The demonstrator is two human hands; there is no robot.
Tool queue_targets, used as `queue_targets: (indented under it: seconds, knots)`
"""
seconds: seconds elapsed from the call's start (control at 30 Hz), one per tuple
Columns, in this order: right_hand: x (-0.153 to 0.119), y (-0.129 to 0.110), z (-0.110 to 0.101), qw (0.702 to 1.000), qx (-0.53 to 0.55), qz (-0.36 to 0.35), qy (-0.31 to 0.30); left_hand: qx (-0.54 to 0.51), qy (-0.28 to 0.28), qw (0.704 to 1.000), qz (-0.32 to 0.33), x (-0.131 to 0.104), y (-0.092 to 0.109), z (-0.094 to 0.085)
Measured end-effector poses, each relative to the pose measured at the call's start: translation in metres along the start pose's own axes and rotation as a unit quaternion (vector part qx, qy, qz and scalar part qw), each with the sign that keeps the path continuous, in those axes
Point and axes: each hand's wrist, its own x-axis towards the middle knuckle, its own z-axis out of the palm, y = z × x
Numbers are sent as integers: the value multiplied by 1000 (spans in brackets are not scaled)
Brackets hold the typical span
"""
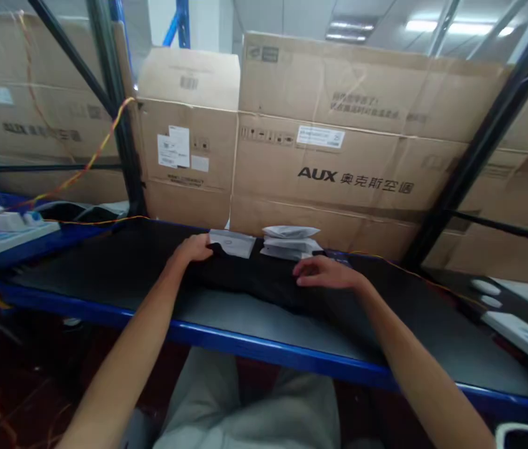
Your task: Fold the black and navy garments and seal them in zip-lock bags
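Observation:
A black cloth lies spread across the dark shelf top in front of me. At its left end, my left hand is closed on the cloth's edge. My right hand rests over the right part of the cloth, thumb and fingers loosely curved and apart, with nothing visible between them. A flat white packet lies just beyond the cloth, beside my left fingertips. To its right, a small stack of white packets sits behind the cloth, near my right hand.
Tall cardboard boxes stand along the back. Dark uprights flank the shelf, whose blue front edge runs before my knees. Power strips lie left and right. A red-yellow wire hangs at the left.

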Motion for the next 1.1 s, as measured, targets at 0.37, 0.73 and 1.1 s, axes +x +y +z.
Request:
queue_targets:
  seconds: [0.37,0.73,1.1]
  knots:
    - [5,8,6,1000,-12,-4,10,-510,-172,809,237,-38,28,-22]
    - [7,7,7,999,-35,-15,30,-104,-143,974,142,-8,21,23]
    - [7,6,6,996,18,-50,77,-121,-23,988,95,-5,26,26]
